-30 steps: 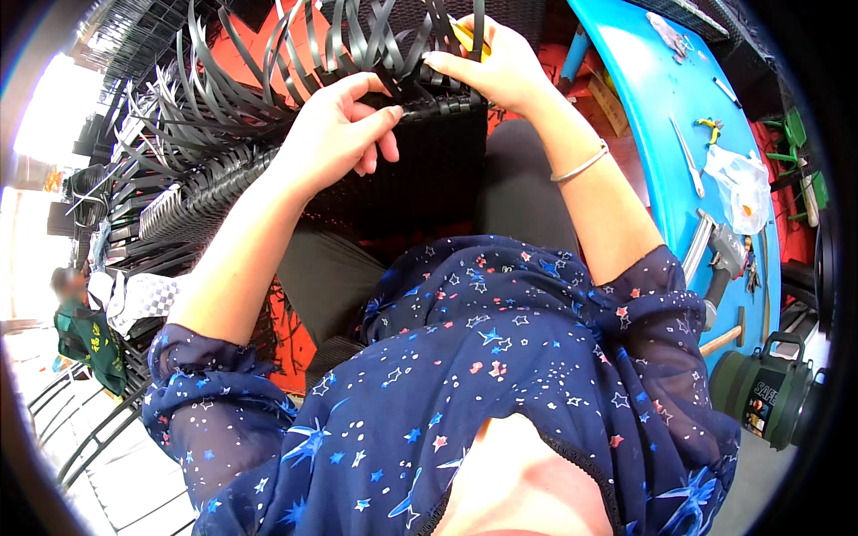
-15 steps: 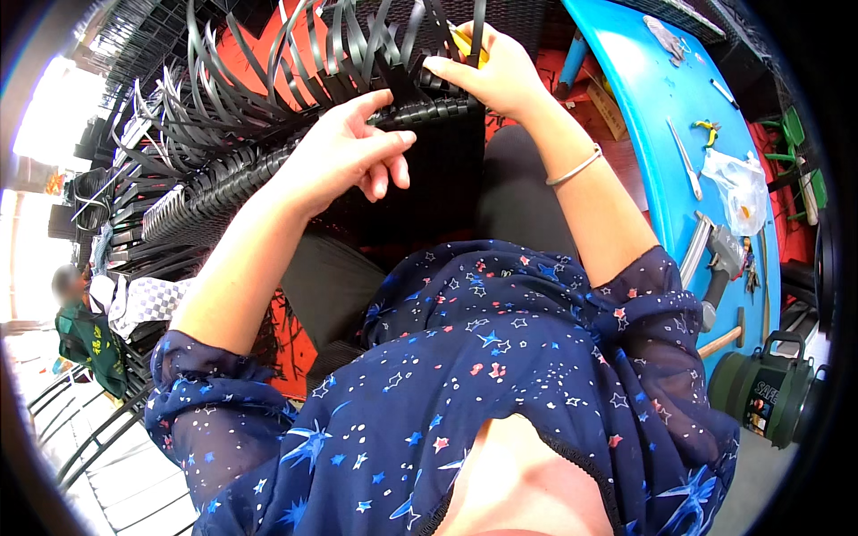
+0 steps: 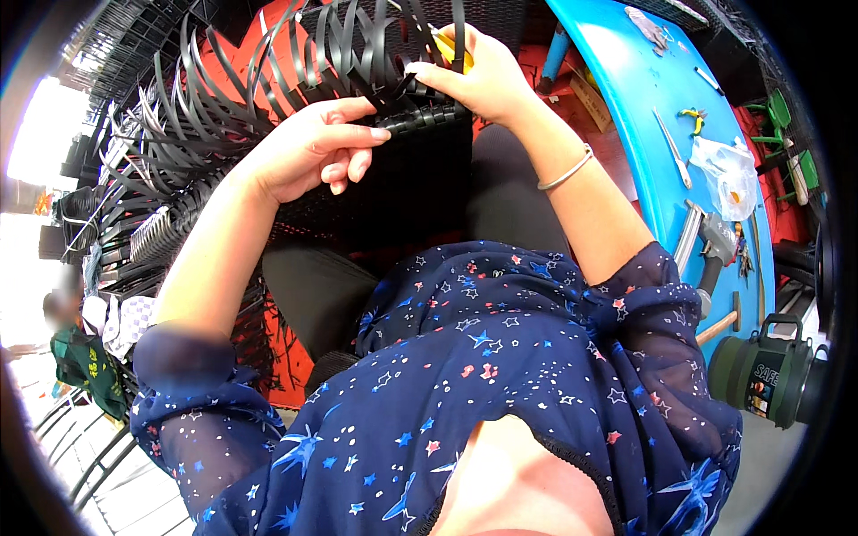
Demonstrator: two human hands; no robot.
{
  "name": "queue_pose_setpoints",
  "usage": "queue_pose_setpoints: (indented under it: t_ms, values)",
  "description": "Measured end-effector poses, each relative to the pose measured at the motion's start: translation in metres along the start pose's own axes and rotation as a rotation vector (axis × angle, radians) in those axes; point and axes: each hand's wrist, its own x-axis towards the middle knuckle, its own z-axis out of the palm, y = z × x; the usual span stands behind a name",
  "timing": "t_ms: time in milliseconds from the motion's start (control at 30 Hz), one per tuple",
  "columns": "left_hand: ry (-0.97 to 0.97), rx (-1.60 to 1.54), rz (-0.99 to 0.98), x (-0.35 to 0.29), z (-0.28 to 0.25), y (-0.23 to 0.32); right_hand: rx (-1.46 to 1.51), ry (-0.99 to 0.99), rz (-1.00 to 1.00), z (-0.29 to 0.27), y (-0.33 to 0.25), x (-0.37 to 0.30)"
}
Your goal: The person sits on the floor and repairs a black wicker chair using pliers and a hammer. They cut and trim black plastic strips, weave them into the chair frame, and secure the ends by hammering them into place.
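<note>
One large black woven-plastic piece (image 3: 424,119) could shift, as the left hand (image 3: 304,152), fingers loosely curled and thumb apart from forefinger, seems to grip nothing. Its crowded, curling flat black strips (image 3: 349,54) could tangle, and the small, partly hidden yellow tool (image 3: 454,52) closed in the right hand (image 3: 478,79) could snag one. The woven edge lies between the hands, just beside the left thumb; I cannot tell whether they touch.

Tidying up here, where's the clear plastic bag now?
In the head view, the plastic bag lies on the blue table at right, below the yellow-handled tool.
</note>
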Motion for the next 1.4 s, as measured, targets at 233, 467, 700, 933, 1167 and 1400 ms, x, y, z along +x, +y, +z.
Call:
queue_pose_setpoints:
  t_ms: [233,467,700,933,1167,1400]
  values:
    - [-0.128,-0.105,-0.054,-0.002,0.0,-0.001,-0.017,0.012,-0.019,-0.002,0.002,0.0]
    - [0.05,0.015,-0.055,0.005,0.011,-0.001,0.065,0.003,0.075,-0.007,-0.004,-0.004]
    - [0.092,0.24,-0.005,0.005,0.004,0.004,0.004,0.183,-0.049,-0.037,0.001,-0.028]
    - [0.131,0.086,0.116,0.02,0.0,-0.004,-0.406,0.143,-0.39,-0.082,-0.066,-0.096]
    - [0.221,0.112,0.155,0.024,0.001,-0.01,-0.541,-0.277,-0.372,-0.076,-0.115,-0.125]
    - [0.223,0.232,0.215,0.025,-0.002,-0.013,-0.912,-0.136,-0.359,-0.059,-0.073,-0.081]
